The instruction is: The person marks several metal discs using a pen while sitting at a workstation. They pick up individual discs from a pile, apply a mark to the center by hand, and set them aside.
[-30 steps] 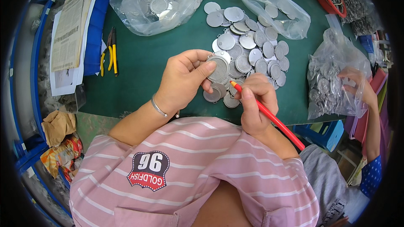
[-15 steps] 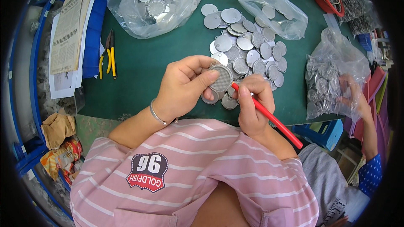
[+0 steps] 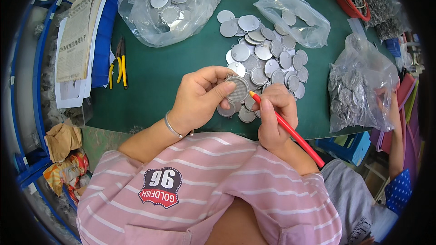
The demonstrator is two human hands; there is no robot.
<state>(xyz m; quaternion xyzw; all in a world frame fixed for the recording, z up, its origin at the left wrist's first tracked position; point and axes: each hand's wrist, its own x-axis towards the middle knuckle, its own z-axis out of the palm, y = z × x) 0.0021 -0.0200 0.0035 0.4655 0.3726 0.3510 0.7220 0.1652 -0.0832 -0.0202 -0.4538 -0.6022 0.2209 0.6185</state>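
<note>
Between thumb and fingers, my left hand (image 3: pixel 200 93) pinches a round grey metal disc (image 3: pixel 239 90) with a textured face, a raised rim and a small loop on its edge. My right hand (image 3: pixel 277 113) grips a red pencil-like stick (image 3: pixel 297 139) with a yellowish tip. That tip is at the disc's right edge; whether it touches cannot be made out. Just beyond both hands lies a loose pile of similar metal discs (image 3: pixel 263 51), some smooth side up. A few discs lie partly hidden beneath my hands.
Clear plastic bags of discs lie on the green table (image 3: pixel 150 77): a big bag (image 3: pixel 195 22) and a smaller bag (image 3: pixel 313 31). Pliers (image 3: pixel 120 63) and papers (image 3: pixel 72 50) are left. At right, another person's hand is behind a filled bag (image 3: pixel 359 68). A red basket (image 3: pixel 363 13) stands far right.
The stick's tip has shifted slightly along the disc's edge. My view has moved a little; the other person's hand is lower behind the right bag.
</note>
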